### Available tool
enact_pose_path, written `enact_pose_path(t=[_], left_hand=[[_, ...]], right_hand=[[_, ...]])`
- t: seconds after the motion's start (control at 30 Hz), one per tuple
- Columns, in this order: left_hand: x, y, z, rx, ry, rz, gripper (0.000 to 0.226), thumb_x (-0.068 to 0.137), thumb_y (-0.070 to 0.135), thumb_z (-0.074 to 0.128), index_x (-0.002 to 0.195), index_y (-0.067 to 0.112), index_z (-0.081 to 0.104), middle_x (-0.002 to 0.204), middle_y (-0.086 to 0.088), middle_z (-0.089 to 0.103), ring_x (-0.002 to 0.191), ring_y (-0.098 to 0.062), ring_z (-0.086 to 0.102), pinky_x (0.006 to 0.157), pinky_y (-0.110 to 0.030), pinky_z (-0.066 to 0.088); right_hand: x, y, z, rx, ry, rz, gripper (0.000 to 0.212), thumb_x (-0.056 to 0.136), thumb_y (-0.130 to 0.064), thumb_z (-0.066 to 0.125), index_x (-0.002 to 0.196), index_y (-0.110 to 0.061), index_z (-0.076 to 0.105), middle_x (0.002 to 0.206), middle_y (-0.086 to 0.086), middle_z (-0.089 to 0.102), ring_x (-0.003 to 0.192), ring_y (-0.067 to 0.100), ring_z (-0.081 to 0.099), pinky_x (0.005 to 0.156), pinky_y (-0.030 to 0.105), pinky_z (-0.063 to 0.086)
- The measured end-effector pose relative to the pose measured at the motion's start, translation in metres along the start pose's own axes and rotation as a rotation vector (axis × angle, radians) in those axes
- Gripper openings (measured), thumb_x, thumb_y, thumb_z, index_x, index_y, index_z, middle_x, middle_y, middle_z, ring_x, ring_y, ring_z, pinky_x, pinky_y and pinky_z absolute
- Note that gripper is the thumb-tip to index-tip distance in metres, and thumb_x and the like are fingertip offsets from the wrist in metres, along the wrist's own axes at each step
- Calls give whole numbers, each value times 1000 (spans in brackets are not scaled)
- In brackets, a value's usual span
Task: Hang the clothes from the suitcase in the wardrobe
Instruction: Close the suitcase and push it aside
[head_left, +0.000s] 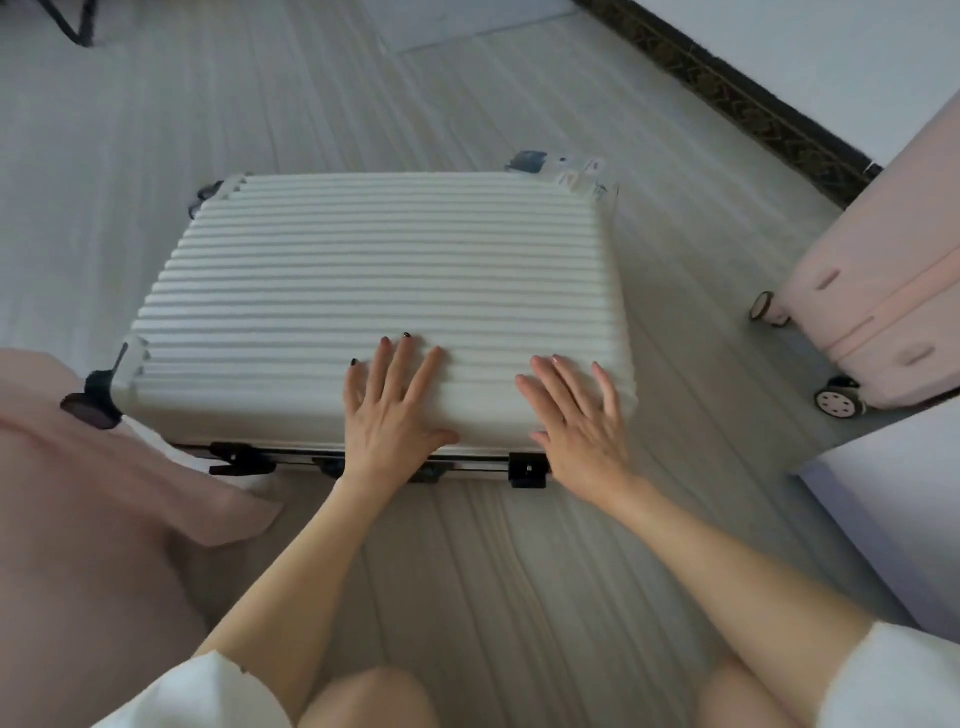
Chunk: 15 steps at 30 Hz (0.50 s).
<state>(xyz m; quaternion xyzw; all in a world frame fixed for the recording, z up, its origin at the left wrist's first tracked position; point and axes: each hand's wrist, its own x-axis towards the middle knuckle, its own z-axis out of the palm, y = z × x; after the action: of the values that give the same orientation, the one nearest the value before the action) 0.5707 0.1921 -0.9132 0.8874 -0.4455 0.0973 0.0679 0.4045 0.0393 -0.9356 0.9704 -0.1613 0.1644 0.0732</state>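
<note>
I've got the white ribbed suitcase (374, 306) lying flat and closed on the floor (519, 561). My left hand (392, 410) and right hand (579, 415) rest on its lid near the front edge, fingers (431, 371) straight and spread. A pink suitcase (878, 291) stands off to the right.

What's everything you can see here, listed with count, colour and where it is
suitcase: one, white, ribbed, lying flat and closed on the floor, centre
latches: at least two, black, on the suitcase's near edge
wheels: two showing, black, at the suitcase's left end
stickers: a few, blue and white, at the suitcase's far right corner
second suitcase: one, pink, upright at the right edge
cloth: one, pink, lower left
floor: pale grey boards
skirting: dark strip, upper right
left hand: flat on the white lid, fingers spread, dark nails
right hand: flat on the lid, near its right end
</note>
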Motion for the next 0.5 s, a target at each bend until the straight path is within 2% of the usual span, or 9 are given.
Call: enact_pose_path(t=[0.2, 0.3, 0.4, 0.5], left_hand=[[13, 32, 11, -51, 2, -64, 107, 49, 46, 85, 139, 24, 32, 146, -14, 38, 136, -37, 33, 105, -56, 27], [30, 57, 15, -146, 0, -94, 100, 60, 42, 81, 144, 25, 30, 153, -12, 26, 142, -36, 19, 111, -55, 14], [48, 86, 18, -218, -39, -114, 95, 73, 43, 72, 148, 28, 16, 158, -6, 7, 145, -31, -2, 113, -50, -4], [65, 109, 23, -253, -63, -115, 93, 79, 45, 66, 149, 29, 7, 158, -1, -3, 144, -29, -12, 113, -49, -9]], right_hand=[[11, 30, 10, -24, 65, 29, 80, 64, -17, 78, 133, -16, 37, 142, 5, 46, 134, 21, 27, 112, 43, 5], [21, 55, 13, -20, 42, 114, 84, 63, -13, 78, 135, -15, 35, 143, 5, 45, 134, 21, 26, 111, 42, 9], [28, 79, 14, 22, 1, 186, 81, 64, -5, 76, 135, -12, 37, 144, 4, 43, 136, 24, 30, 113, 45, 12], [34, 92, 14, 159, -20, 320, 71, 71, 3, 66, 135, -8, 40, 148, 4, 36, 140, 26, 25, 114, 48, 12]])
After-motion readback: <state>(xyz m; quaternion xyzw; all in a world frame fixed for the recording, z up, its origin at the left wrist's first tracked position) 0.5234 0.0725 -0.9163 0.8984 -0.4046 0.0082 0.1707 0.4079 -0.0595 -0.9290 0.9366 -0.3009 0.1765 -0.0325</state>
